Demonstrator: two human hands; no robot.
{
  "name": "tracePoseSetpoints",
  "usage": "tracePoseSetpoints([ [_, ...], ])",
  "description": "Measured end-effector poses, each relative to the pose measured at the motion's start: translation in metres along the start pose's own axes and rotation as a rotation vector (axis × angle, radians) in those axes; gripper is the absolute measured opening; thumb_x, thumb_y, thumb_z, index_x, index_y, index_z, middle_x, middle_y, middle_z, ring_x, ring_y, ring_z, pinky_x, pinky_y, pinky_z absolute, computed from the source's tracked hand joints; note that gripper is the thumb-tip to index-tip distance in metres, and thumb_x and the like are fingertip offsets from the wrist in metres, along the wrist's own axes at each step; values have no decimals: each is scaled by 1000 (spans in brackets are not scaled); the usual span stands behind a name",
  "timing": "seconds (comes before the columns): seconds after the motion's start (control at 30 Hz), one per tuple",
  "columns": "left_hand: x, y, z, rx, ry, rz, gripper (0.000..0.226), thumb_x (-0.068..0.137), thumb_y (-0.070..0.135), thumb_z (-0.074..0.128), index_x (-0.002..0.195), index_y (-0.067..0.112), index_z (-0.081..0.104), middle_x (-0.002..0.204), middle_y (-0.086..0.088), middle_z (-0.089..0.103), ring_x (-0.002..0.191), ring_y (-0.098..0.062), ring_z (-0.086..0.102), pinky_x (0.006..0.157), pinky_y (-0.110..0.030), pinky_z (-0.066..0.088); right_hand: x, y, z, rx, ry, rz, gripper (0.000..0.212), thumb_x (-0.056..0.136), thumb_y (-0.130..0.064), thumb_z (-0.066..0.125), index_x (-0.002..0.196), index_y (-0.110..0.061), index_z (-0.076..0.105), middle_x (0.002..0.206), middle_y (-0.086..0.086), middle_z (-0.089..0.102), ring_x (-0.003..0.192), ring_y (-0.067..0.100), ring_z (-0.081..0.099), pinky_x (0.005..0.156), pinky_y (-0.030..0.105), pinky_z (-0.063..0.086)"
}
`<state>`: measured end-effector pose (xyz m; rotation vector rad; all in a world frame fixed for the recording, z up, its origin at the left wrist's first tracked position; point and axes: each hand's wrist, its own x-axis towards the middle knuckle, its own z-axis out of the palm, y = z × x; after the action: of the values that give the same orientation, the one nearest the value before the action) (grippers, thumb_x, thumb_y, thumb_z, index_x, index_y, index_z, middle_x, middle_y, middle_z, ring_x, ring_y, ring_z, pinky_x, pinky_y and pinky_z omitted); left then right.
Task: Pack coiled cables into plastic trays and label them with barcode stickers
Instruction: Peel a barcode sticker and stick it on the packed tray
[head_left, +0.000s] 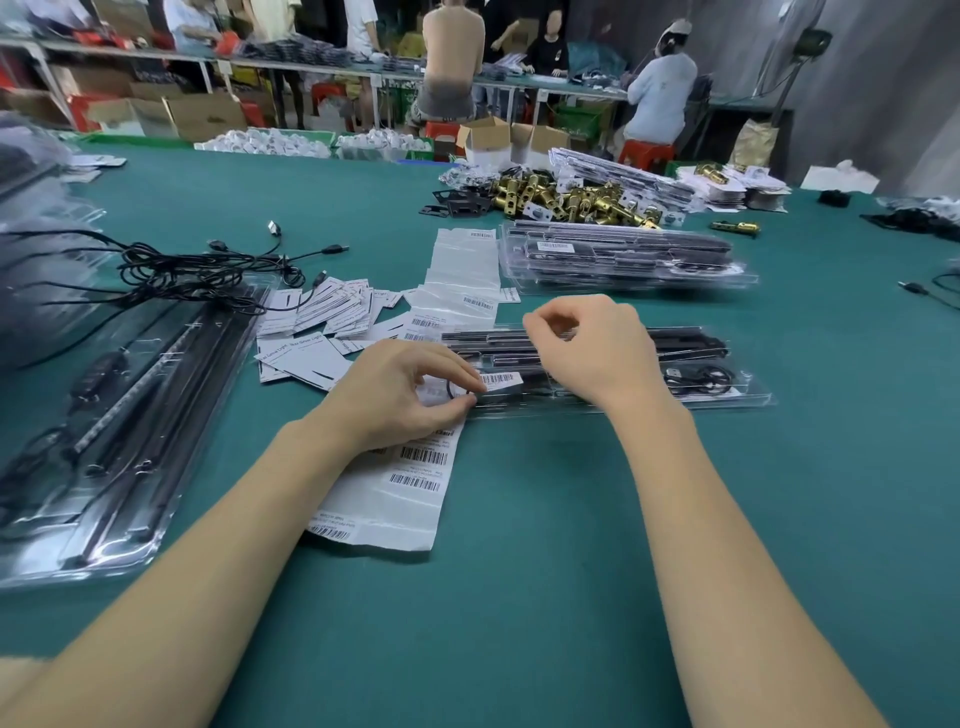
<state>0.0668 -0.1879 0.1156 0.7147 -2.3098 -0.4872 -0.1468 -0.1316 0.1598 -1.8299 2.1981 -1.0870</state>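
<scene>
At frame centre, the white barcode sticker (500, 380) sits on the clear plastic tray (748, 397) of black parts, your left hand (402, 397) pinching its left end, your right hand (592, 345) curled above, its grasp unclear, white sticker sheet (410, 483) below.

Green table (519, 597): clear trays (613, 384), sticker sheets (405, 478), paper cards (322, 317), loose cables (197, 270), brass parts (571, 200).

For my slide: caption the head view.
Left hand presses a barcode sticker onto a clear plastic tray; right hand hovers.
</scene>
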Motion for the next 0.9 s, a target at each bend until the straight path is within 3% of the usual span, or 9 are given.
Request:
tracePoseSetpoints([
  [0.07, 0, -2, -1, -4, 3, -1, 16, 80, 22, 80, 92, 32, 81, 95, 21, 75, 94, 1, 68, 73, -19, 50, -14, -1, 7, 141, -13, -142, 26, 93, -49, 54, 99, -36, 76, 103, -16, 75, 109, 5, 63, 97, 33, 51],
  [0.13, 0, -3, 0, -7, 11, -6, 16, 80, 22, 81, 92, 32, 81, 94, 20, 75, 93, 1, 68, 75, -26, 53, -28, 1, 22, 150, -143, -224, 32, 95, -49, 48, 111, -40, 75, 124, -8, 70, 135, 6, 47, 118, 40, 30],
  [0.23, -1, -4, 1, -46, 33, -45, 17, 77, 21, 84, 91, 30, 82, 94, 20, 75, 90, 2, 69, 81, -33, 56, -36, 10, 35, 157, -237, -219, 36, 97, -50, 43, 112, -41, 74, 116, -7, 74, 144, 1, 33, 124, 47, 7],
  [0.47, -1, -6, 1, -101, -9, -77, 16, 78, 23, 84, 92, 31, 82, 93, 20, 75, 96, -1, 69, 87, -36, 56, -32, 32, 30, 153, -236, -174, 32, 94, -58, 46, 99, -48, 77, 108, -21, 74, 142, -2, 36, 124, 38, 1],
  [0.6, -1, -10, 1, -151, -23, -126, 14, 79, 22, 84, 91, 30, 82, 93, 19, 76, 101, 3, 67, 83, -14, 48, -31, 36, 28, 195, -139, -119, 29, 86, -63, 50, 86, -52, 76, 109, -17, 75, 129, -1, 51, 124, 41, 12],
  [0.7, 0, -7, -2, -173, -62, -146, 12, 80, 24, 83, 91, 29, 82, 95, 19, 76, 103, 5, 66, 78, -6, 42, -32, 37, 27, 227, 29, -88, 31, 88, -57, 54, 72, -43, 77, 92, -17, 76, 111, 0, 60, 110, 42, 38],
  [0.77, 6, -1, -7, -150, -47, -210, 11, 81, 33, 81, 92, 33, 80, 103, 20, 74, 107, 5, 63, 85, -17, 45, -30, 40, 26, 248, 161, -27, 39, 93, -48, 56, 61, -37, 73, 72, -21, 72, 90, 0, 64, 86, 35, 51],
  [0.83, 16, 5, -17, -106, 5, -429, 24, 83, 47, 75, 103, 34, 73, 115, 17, 67, 108, -2, 61, 91, -31, 47, -27, 44, 24, 247, 260, 54, 45, 96, -44, 54, 54, -35, 68, 56, -23, 64, 63, 1, 59, 67, 27, 46],
  [0.9, 24, 9, -29, -115, -26, -714, 44, 85, 57, 67, 116, 25, 63, 111, 5, 66, 96, -12, 66, 85, -36, 50, -26, 44, 25, 259, 303, 116, 48, 97, -44, 51, 55, -30, 69, 50, -19, 60, 52, 5, 54, 59, 25, 40],
])
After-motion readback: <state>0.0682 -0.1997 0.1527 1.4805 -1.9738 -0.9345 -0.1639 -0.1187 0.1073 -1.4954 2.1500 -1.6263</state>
